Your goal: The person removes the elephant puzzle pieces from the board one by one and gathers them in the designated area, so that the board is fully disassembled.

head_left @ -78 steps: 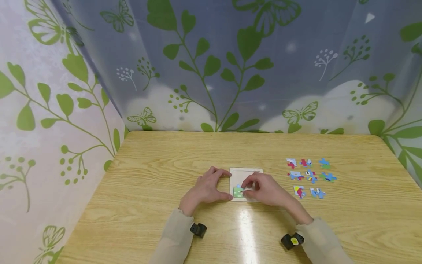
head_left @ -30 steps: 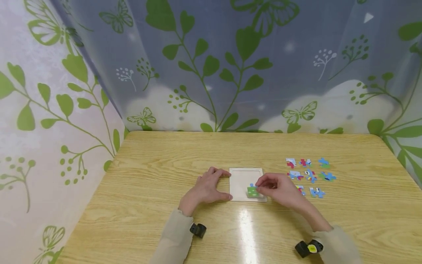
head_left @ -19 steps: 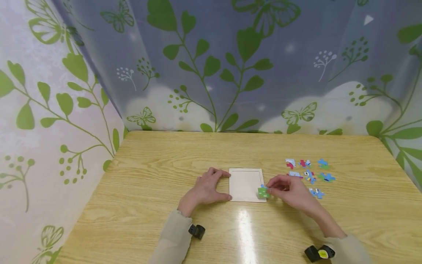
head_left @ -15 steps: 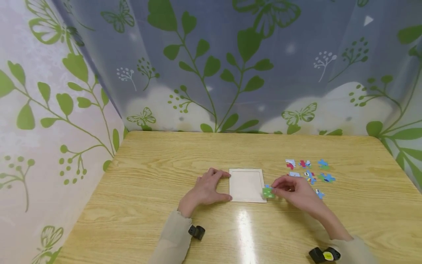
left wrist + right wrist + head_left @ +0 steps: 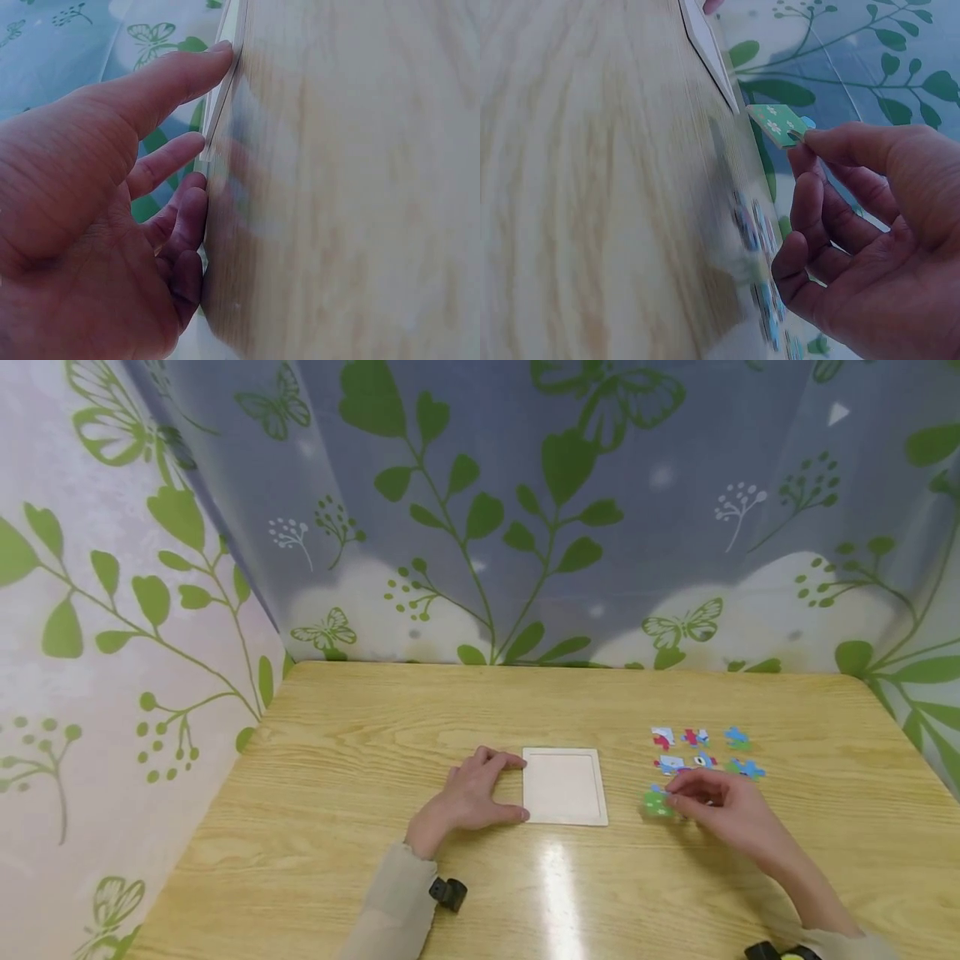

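Observation:
My right hand (image 5: pixel 723 810) pinches a green puzzle piece (image 5: pixel 657 804) with white flowers and a blue knob between thumb and fingertips. In the right wrist view the piece (image 5: pixel 776 124) is held up off the wooden surface. My left hand (image 5: pixel 472 793) lies at the left side of a square white puzzle tray (image 5: pixel 602 793), thumb and fingertip at its left edge, fingers spread and relaxed. The tray's recess is bare. In the left wrist view the left thumb (image 5: pixel 180 79) reaches along the tray's edge (image 5: pixel 219 105).
Several loose puzzle pieces lie in rows on the right of the wooden table (image 5: pixel 375 727), among them a blue and green one (image 5: pixel 746 768) and a red and white one (image 5: pixel 663 737). The right hand covers part of the nearest row. A patterned curtain (image 5: pixel 480 527) stands behind the table.
The right hand lifted the green puzzle piece out of the tray's lower left corner and carried it right, past the tray's edge toward the loose pieces. The left hand stayed at the tray.

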`<state>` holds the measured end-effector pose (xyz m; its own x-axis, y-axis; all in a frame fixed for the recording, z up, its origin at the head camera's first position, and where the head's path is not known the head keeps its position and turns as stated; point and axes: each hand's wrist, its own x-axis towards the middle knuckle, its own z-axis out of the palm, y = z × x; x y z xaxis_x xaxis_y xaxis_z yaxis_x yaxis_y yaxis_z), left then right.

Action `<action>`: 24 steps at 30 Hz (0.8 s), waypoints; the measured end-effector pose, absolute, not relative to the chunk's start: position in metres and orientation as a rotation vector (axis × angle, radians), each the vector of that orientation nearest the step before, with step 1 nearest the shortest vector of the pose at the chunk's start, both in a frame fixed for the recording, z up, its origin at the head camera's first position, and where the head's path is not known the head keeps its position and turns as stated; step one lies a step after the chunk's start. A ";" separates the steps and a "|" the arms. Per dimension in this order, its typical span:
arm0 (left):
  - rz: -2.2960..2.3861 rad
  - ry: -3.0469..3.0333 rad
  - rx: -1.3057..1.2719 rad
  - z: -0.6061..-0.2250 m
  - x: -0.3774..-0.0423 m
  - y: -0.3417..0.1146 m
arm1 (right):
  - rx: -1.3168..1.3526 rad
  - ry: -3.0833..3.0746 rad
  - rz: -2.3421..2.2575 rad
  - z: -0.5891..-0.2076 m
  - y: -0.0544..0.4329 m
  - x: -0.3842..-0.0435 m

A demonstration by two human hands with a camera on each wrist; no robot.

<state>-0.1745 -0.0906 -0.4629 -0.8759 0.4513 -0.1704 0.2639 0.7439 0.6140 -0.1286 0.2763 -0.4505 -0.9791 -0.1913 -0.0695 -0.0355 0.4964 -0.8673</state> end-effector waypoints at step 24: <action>0.891 2.617 0.541 -0.461 -0.173 -0.091 | 0.008 2.713 -1.352 -0.454 0.338 -0.116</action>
